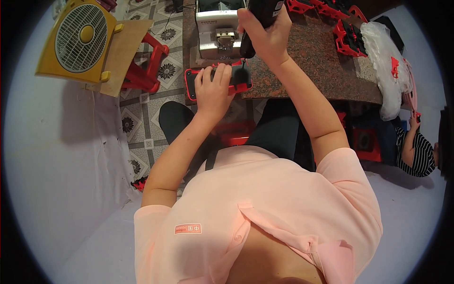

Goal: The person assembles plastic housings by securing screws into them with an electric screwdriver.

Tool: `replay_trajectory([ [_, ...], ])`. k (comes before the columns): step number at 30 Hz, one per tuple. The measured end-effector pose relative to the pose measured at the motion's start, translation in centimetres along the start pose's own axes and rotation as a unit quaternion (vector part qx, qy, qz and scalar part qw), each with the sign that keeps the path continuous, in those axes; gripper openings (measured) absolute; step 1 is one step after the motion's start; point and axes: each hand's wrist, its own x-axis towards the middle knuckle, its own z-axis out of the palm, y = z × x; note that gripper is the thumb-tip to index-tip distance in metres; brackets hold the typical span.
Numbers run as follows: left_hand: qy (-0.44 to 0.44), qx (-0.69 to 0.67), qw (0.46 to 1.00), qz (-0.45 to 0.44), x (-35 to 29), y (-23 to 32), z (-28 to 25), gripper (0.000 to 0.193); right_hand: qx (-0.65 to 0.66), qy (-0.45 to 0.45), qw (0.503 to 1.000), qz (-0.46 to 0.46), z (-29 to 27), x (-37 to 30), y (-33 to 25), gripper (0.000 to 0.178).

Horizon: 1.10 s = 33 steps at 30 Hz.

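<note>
My left hand [213, 93] lies with its fingers bent over a red-and-black plastic part [242, 81] at the table's near edge, holding it there. In my right hand [270, 43] is a black electric screwdriver [259, 19], gripped upright with the fingers wrapped round its body. The screwdriver's tip points down at the right half of the part. Whether the tip touches a screw is too small to tell. Just beyond the part stands a silver box-shaped machine [215, 29] with a small metal fitting [226, 37] on its front.
More red-and-black parts [349, 39] sit at the table's [312, 71] far right, beside a clear plastic bag [385, 66]. A yellow box fan [80, 40] rests on a board [124, 57] over a red stool [146, 71] at left. A person in a striped shirt [416, 154] sits at right.
</note>
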Motion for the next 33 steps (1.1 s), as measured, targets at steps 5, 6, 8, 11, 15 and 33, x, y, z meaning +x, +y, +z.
replay_trajectory([
  [5, -0.016, -0.011, 1.0, 0.004, 0.2, -0.1, -0.6, 0.082, -0.012, -0.069, 0.997, -0.008, 0.6, 0.3, 0.1, 0.028],
  [6, -0.025, -0.013, 1.0, 0.008, 0.4, -0.2, -0.8, 0.082, -0.022, -0.091, 0.996, 0.008, 0.7, 0.6, 0.1, 0.03],
  [8, -0.017, -0.01, 1.0, 0.009, -0.1, -0.4, -0.4, 0.081, -0.002, -0.097, 0.995, 0.034, 1.4, 1.6, 0.8, 0.029],
  [11, -0.017, -0.006, 1.0, 0.014, 0.4, -0.1, -0.5, 0.079, 0.146, -0.038, 0.983, -0.104, 2.6, 2.8, 2.7, 0.026],
  [15, -0.015, -0.004, 1.0, 0.015, -0.1, -0.2, -0.6, 0.078, 0.057, -0.011, 0.997, -0.047, 4.5, 2.2, 3.2, 0.023],
  [33, -0.017, 0.008, 1.0, -0.007, 0.0, -0.2, -0.3, 0.08, 0.132, 0.013, 0.986, 0.099, -1.6, -3.0, -4.6, 0.023],
])
